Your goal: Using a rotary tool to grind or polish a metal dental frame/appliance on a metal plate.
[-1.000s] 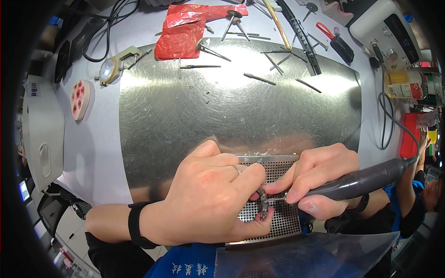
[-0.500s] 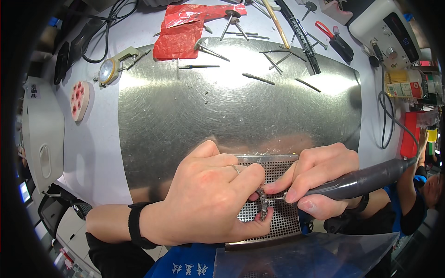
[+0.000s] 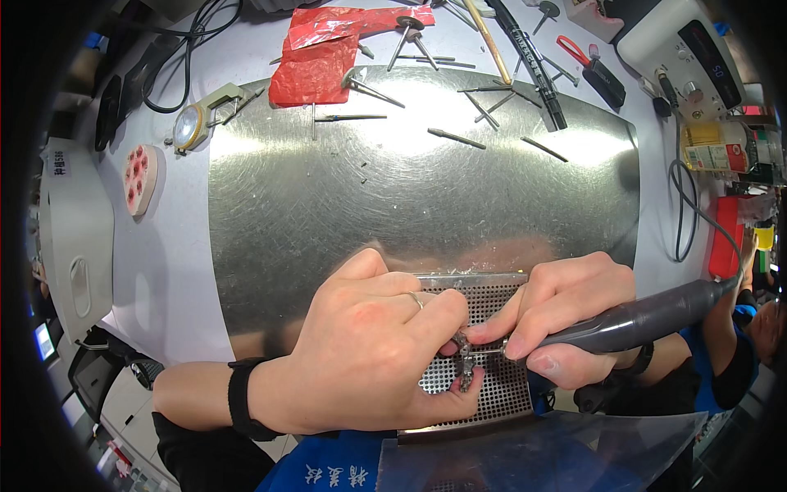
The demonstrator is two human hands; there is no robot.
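Observation:
Over a perforated metal grille [image 3: 504, 398] my left hand [image 3: 365, 348] pinches a small, knobbly grey metal dental framework [image 3: 466, 374] between thumb and fingers; part of it is hidden by the fingertips. My right hand [image 3: 574, 307] grips a dark grey rotary handpiece [image 3: 643, 318] like a pen, its thin bur pointing left at the framework. The bur's tip meets or nearly meets the metal; I cannot tell which. The right fingertips lie close against the left ones, touching near the piece. Fine pale debris [image 3: 467, 271] lies along the grille's far edge.
Beyond the hands is a shiny metal plate [image 3: 344, 213] with several loose burs [image 3: 457, 138]. Behind lie red foil [image 3: 311, 74], a marker [image 3: 533, 70] and a dial caliper [image 3: 191, 125]. A plaster piece [image 3: 141, 180] stands left, the white control unit [image 3: 684, 57] far right. A person [image 3: 730, 353] sits at right.
The hands, framework and handpiece hold practically the same pose. The view has shifted very slightly.

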